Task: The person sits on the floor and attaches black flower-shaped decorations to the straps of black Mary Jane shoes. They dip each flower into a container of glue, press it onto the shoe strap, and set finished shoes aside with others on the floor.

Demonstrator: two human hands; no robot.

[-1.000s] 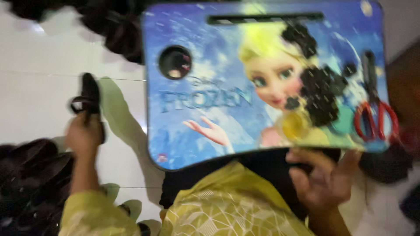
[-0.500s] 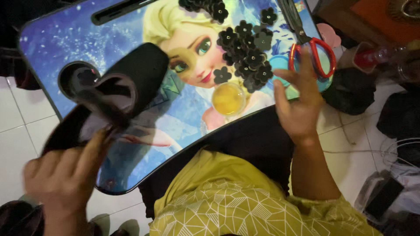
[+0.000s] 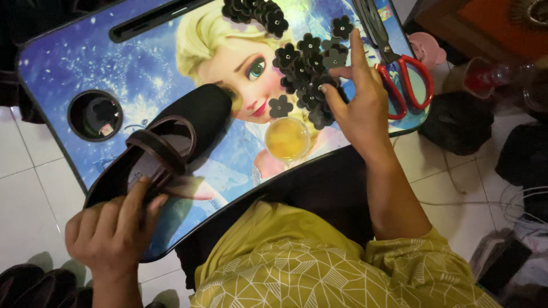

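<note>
Shoe work on lap: left hand (image 3: 114, 228) grips heel end of black fabric flat shoe w/ dark strap (image 3: 165, 151), fingers clamped on it; toe rests on blue printed lap bench (image 3: 63, 63). Right hand (image 3: 357, 102) sits over pile of black fabric flower pieces (image 3: 305, 77), fingers apart, index raised, tips touching the flowers. Small round cup of yellow glue (image 3: 287, 138) just beside pile. Red-handled scissors (image 3: 399, 68) near right hand, by bench edge.
</note>
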